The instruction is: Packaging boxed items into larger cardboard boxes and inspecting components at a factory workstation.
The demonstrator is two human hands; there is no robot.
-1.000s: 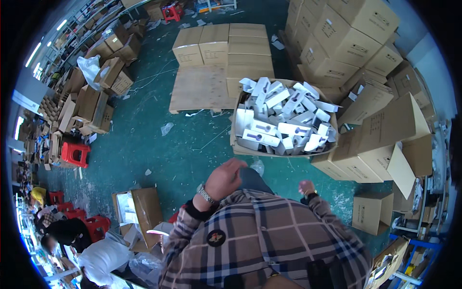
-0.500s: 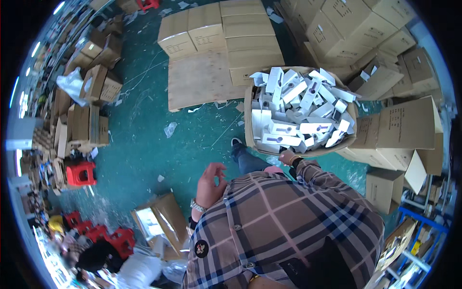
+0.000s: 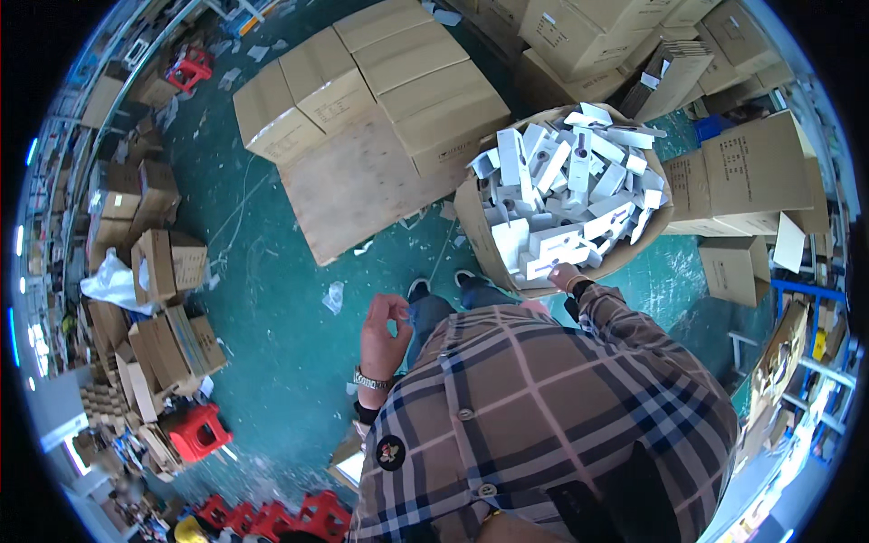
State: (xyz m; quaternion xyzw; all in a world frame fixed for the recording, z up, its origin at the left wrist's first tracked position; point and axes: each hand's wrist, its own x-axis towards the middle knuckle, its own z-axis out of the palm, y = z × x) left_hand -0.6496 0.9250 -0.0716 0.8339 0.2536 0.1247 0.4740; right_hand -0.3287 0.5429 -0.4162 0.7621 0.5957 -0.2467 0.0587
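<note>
A large round-sided cardboard carton (image 3: pixel 475 237) stands on the floor ahead and to the right, heaped with small white boxes (image 3: pixel 579 163), several with flaps up. At its near rim, my right hand (image 3: pixel 565 275) is closed on the cardboard edge, right beside the nearest white boxes; its fingertips are partly hidden. My left hand (image 3: pixel 384 333) hangs over the floor at the left of my body, with a watch at the wrist. Its fingers are loosely curled, leaving a gap to the thumb, and I see nothing in it.
A wooden pallet (image 3: pixel 339 195) lies ahead with sealed cartons (image 3: pixel 425 68) along its far and right sides. More cartons (image 3: pixel 756 172) crowd the right. Red stools (image 3: pixel 197 433) and opened boxes (image 3: pixel 154 267) line the left. Plastic scrap (image 3: pixel 334 297) lies on the green floor.
My view has turned right, so the pallet appears tilted. Both my shoes now show. My right hand sits a little farther over the carton's rim; my left hand's fingers have curled more.
</note>
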